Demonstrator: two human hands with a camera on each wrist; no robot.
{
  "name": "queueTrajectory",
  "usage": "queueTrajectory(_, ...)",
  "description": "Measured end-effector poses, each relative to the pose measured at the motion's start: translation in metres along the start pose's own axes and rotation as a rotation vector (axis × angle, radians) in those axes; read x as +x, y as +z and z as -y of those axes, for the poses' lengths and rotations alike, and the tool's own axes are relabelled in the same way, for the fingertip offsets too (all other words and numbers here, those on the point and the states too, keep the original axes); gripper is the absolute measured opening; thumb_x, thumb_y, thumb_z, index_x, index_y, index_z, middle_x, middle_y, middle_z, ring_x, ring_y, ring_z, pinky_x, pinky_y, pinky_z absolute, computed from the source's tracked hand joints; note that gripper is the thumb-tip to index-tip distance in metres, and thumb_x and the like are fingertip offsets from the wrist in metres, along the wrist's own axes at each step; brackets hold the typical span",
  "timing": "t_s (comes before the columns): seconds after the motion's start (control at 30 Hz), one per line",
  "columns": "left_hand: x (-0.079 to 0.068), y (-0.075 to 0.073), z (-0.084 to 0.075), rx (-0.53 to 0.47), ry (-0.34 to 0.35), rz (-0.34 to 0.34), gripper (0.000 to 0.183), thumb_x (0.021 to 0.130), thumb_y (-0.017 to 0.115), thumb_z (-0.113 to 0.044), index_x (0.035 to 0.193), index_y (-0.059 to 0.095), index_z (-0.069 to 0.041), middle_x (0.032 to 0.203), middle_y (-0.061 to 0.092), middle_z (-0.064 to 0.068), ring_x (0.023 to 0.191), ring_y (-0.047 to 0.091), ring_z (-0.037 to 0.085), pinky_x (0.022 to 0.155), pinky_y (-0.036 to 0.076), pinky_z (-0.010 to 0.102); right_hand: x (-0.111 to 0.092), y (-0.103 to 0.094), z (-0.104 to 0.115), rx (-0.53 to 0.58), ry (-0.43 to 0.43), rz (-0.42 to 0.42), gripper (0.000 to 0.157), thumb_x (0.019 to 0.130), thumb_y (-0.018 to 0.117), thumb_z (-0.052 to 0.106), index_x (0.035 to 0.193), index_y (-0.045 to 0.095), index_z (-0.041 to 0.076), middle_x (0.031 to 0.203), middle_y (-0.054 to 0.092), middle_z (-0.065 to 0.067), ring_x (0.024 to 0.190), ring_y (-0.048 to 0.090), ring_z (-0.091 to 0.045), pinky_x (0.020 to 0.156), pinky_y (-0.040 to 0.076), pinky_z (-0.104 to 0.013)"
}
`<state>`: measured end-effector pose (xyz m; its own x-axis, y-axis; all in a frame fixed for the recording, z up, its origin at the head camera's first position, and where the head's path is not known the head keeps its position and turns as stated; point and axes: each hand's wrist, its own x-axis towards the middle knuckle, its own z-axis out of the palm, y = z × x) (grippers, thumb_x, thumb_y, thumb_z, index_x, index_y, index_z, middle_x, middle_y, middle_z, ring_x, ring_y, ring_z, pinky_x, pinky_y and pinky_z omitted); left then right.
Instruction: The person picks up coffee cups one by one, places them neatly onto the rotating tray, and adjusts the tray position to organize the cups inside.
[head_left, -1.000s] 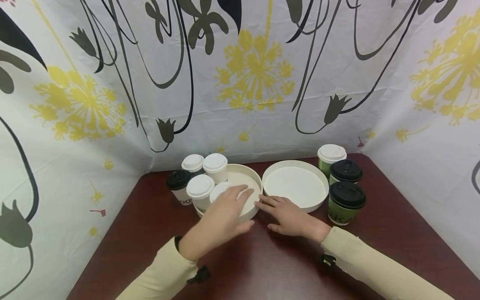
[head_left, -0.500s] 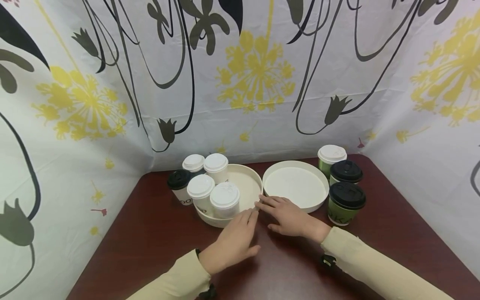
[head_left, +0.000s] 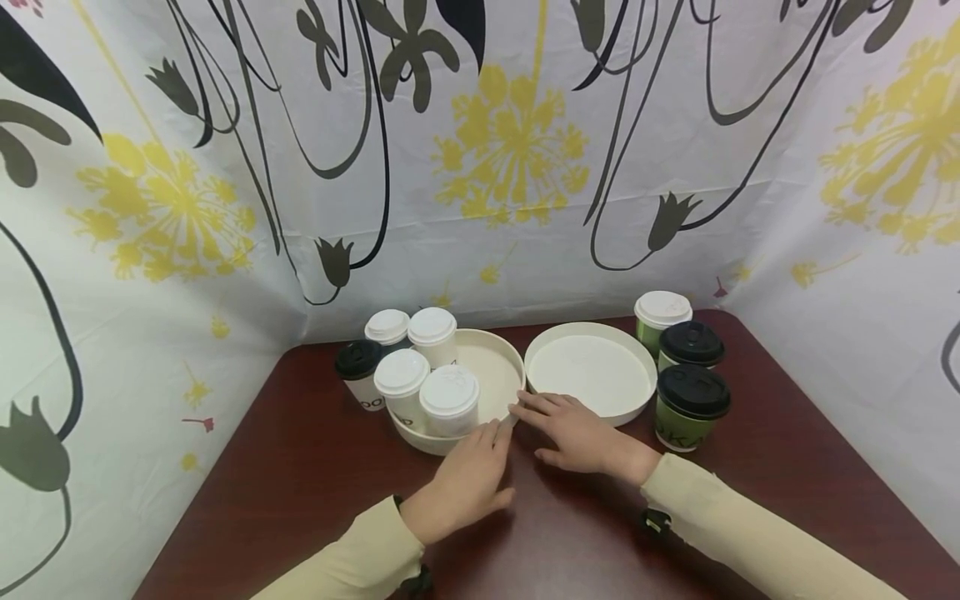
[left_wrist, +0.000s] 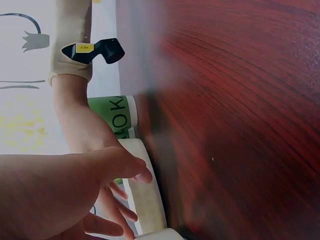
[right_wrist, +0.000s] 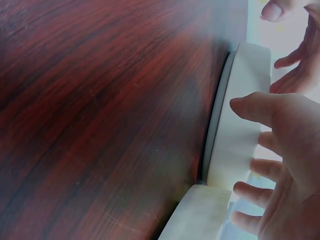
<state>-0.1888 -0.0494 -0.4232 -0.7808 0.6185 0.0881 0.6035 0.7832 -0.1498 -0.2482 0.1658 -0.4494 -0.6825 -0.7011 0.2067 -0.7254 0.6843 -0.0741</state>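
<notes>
My left hand (head_left: 467, 479) lies at the front right rim of the left round cream tray (head_left: 491, 350), its fingers nearly straight and their tips right at the rim. Close by, my right hand (head_left: 576, 433) has its fingers stretched out where that tray meets the right round tray (head_left: 633, 414). In the right wrist view, the spread fingers (right_wrist: 255, 195) of the right hand lie over the tray rims. White-lidded paper cups (head_left: 450, 392) stand in the left part of the left tray. Only a pale inner floor shows in the right tray. Neither hand grips anything.
A black-lidded cup (head_left: 358, 360) stands left of the left tray. To the right of the right tray are a white-lidded green cup (head_left: 663, 312), a black-lidded cup (head_left: 692, 342) and a green black-lidded cup (head_left: 692, 404). A patterned cloth (head_left: 480, 250) hangs behind the dark red table (head_left: 300, 483).
My left hand has come back from over the front white-lidded cup to the left tray's front rim, uncovering that cup. The right hand stays in nearly the same place.
</notes>
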Motion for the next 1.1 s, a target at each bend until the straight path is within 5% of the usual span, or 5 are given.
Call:
queueTrajectory(0.37, 0.0016, -0.0020, 0.0013, 0.005, -0.008, -0.008, 0.083, 0.084, 0.073, -0.046, 0.145, 0.042, 0.002, 0.139, 0.057, 0.018, 0.129, 0.056, 0.026, 0.109, 0.047, 0.034, -0.0013, -0.0037, 0.0004, 0.013, 0.007, 0.027, 0.076, 0.085, 0.074, 0.030, 0.151, 0.041, 0.015, 0.158, 0.038, -0.014, 0.140, 0.044, -0.036, 0.110, 0.039, -0.056)
queueTrajectory(0.83, -0.0006, -0.0059, 0.0031, 0.034, -0.056, -0.074, 0.057, 0.081, 0.075, -0.047, 0.117, 0.062, -0.004, 0.095, 0.067, 0.006, 0.088, 0.063, 0.020, 0.074, 0.055, 0.030, -0.0010, -0.0087, -0.0023, 0.024, 0.014, 0.010, 0.075, 0.085, 0.074, 0.030, 0.151, 0.042, 0.015, 0.157, 0.040, -0.014, 0.136, 0.047, -0.039, 0.109, 0.040, -0.056)
queueTrajectory(1.1, -0.0021, -0.0083, 0.0032, 0.071, -0.079, -0.112, 0.054, 0.079, 0.077, -0.048, 0.111, 0.065, -0.007, 0.086, 0.066, 0.006, 0.076, 0.063, 0.020, 0.059, 0.054, 0.030, -0.0005, -0.0097, -0.0031, 0.019, 0.020, 0.007, 0.074, 0.084, 0.074, 0.031, 0.150, 0.043, 0.016, 0.156, 0.042, -0.013, 0.135, 0.048, -0.040, 0.108, 0.040, -0.057)
